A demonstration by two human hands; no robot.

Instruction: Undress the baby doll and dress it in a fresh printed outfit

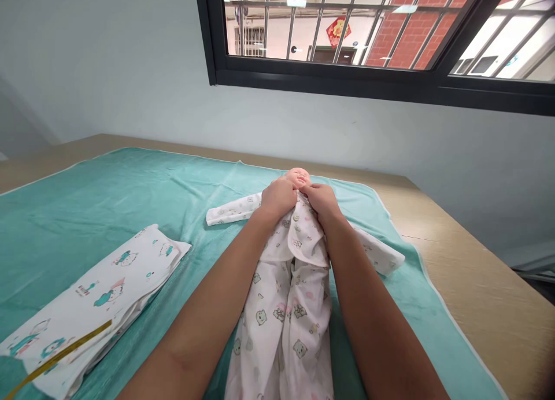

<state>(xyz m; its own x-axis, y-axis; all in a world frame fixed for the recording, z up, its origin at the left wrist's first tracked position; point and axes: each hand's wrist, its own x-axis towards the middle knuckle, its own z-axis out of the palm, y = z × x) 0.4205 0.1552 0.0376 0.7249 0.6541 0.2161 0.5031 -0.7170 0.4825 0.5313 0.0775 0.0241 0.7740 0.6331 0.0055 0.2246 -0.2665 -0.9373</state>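
A baby doll [298, 175] lies on its back on a teal blanket [143, 186], its head toward the wall. It wears a white patterned baby jacket [303, 232] with both sleeves spread out sideways, and white patterned trousers [284, 325] below. At the neck, my left hand [280, 196] pinches the jacket's collar from the left side. Close beside it, my right hand [321, 200] grips the collar from the right. The fingertips of both hands nearly meet just under the doll's chin. My forearms partly cover the sleeves and the doll's sides.
Left of the doll lies a folded white printed cloth [117, 284], with a yellow tape measure [69, 348] across its near end. The wooden table [455, 261] shows around the blanket. Behind it stand a pale wall [130, 88] and a barred window [347, 79].
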